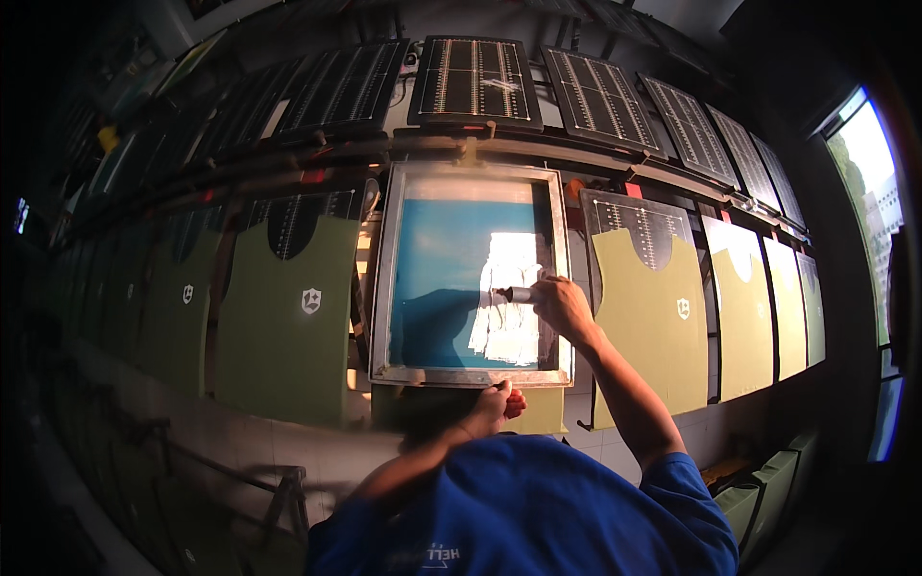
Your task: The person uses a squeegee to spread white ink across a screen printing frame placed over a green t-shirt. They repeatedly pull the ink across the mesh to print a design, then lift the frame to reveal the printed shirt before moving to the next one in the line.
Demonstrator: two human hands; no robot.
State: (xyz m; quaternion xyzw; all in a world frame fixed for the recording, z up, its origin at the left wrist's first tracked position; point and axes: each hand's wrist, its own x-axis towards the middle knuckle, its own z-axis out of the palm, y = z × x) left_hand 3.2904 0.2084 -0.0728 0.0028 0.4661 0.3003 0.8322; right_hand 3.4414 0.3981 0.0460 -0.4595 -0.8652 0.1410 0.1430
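A screen printing frame (382, 278) with a metal rim and blue mesh (432, 240) lies in front of me. White ink (509, 331) is spread in a streaky patch on the mesh's right half. My right hand (565, 305) is closed around a small squeegee (519, 295) held over that patch; whether its blade touches the mesh I cannot tell. At the frame's near edge, my left hand (495, 405) grips the rim with the thumb on top and the fingers curled below. Green fabric (538, 408) shows just under this near edge.
Olive-green shirt pieces with small white emblems lie on boards to the left (288, 326) and right (653, 326). Behind a metal rail (519, 149) stands a row of dark boards (475, 82) with marked lines. A bright window (869, 154) is at far right; a metal stand (279, 499) is lower left.
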